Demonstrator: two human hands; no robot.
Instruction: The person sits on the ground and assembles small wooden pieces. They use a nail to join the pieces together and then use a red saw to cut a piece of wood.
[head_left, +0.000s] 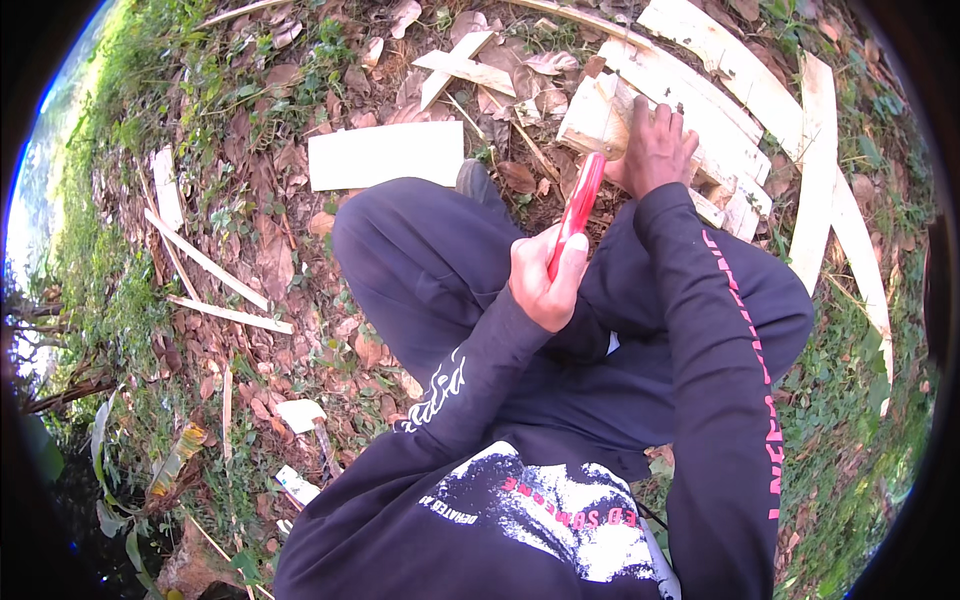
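My left hand (545,280) is closed around the lower end of a long red-handled tool (578,205), which points up toward a pale wooden block (598,115). My right hand (657,148) lies palm down on that block, pressing it onto a stack of light wooden planks (700,95). The tool's far tip meets the block's near edge; its working end is hidden. Both arms wear dark sleeves, and my bent knees in dark trousers fill the middle of the view.
Dry leaves and grass cover the ground. A flat rectangular board (385,155) lies left of my knee. Thin wooden strips (205,262) lie at the left, crossed offcuts (462,68) at the top, long planks (825,160) at the right.
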